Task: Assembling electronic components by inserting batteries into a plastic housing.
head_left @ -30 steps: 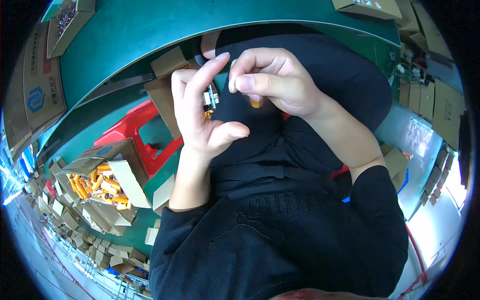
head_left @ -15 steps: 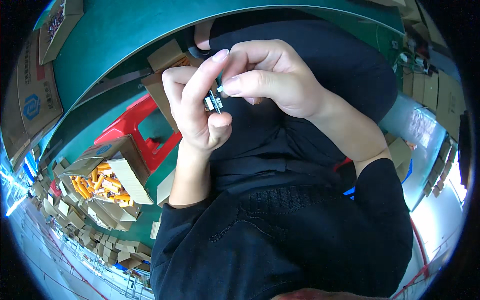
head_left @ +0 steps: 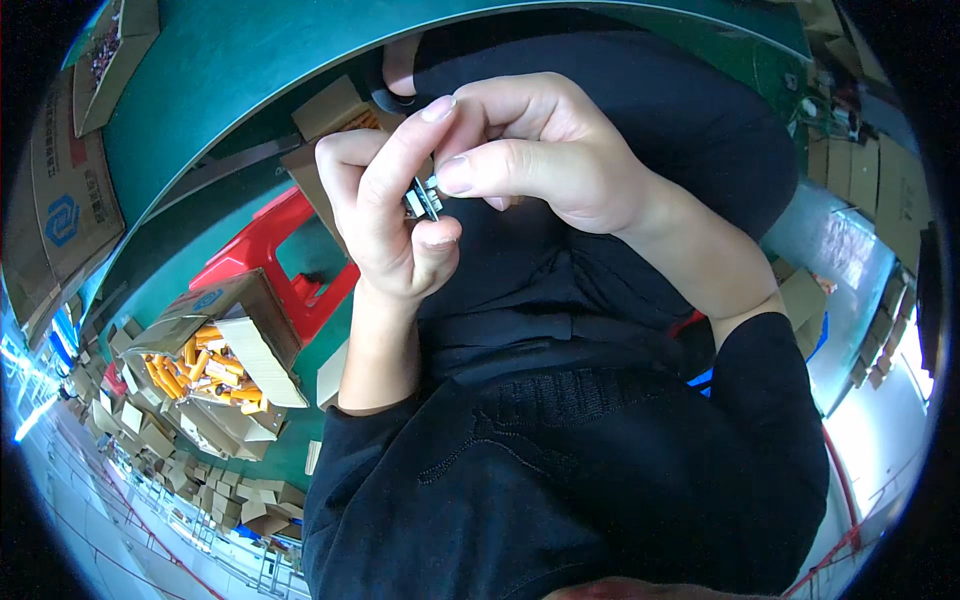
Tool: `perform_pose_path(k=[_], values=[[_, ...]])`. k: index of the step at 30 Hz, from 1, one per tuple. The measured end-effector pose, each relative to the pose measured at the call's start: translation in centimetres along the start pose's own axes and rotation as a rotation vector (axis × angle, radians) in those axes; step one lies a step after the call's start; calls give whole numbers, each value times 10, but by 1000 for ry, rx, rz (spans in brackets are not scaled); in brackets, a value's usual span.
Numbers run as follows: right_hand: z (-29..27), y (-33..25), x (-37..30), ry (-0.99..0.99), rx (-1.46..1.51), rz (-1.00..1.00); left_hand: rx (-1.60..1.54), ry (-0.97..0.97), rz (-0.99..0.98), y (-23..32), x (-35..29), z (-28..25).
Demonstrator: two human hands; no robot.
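Between its thumb and index finger my left hand [head_left: 385,205] grips a small circuit board [head_left: 433,207] by its edges. The board is dark and thin, seen nearly edge-on, with pale block-like parts on it. My right hand [head_left: 555,150] is closed in a pinch at the board's upper end. A tiny white connector [head_left: 432,183] shows at the tip of its thumb, against or very near the board; the fingers hide much of it. Both hands are held in front of my body, over my lap, with their index fingertips almost touching.
A curved-looking green tabletop [head_left: 240,60] lies beyond my hands. To the left are a red stool [head_left: 270,240], an open carton of orange cylindrical pieces [head_left: 200,365] and a large cardboard box [head_left: 65,200]. Stacked boxes [head_left: 220,500] fill the far lower left.
Both hands have shifted slightly left. The right thumb and the white connector now sit closer to the board, where a small gap showed before.
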State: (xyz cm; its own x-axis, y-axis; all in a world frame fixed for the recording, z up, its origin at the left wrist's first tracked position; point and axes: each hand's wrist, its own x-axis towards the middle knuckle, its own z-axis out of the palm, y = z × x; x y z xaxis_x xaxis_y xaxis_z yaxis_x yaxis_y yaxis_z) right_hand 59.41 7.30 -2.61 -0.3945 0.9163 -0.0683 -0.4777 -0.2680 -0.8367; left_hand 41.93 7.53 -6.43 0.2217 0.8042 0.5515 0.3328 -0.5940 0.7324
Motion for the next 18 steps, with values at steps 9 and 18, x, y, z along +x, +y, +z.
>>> perform_pose_path(k=[9,18], values=[[-1,0,1,17,-82,-17,-108,-50,-52,2,0,0],[-10,-4,2,-27,-75,52,-231,-173,-162,1,-5,-4]])
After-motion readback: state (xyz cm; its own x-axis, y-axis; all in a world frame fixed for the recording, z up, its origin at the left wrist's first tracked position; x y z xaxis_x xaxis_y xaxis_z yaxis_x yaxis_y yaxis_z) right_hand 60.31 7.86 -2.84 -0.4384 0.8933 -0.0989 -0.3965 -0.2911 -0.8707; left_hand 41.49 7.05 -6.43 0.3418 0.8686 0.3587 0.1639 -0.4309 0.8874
